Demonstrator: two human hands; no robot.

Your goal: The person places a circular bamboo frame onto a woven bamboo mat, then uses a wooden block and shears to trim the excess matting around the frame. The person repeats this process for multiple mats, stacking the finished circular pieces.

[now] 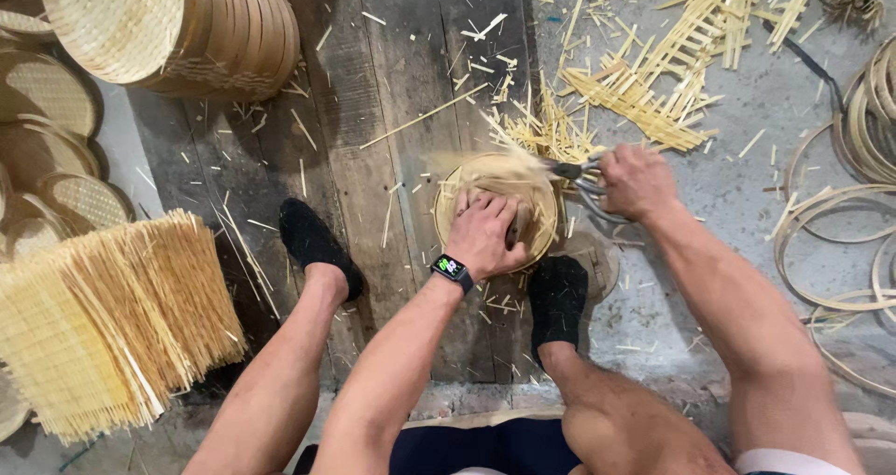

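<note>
Trimming a round woven basket [495,204] with metal shears [581,184].
Left hand [485,235] presses flat, grip open, on the basket; right hand [637,182] has its grip closed around the shears' handles.

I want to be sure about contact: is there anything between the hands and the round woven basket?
Nothing visible. The left hand presses directly on the round woven basket. The right hand holds metal shears whose blades meet the basket's right rim, though motion blur hides the exact contact.
</note>
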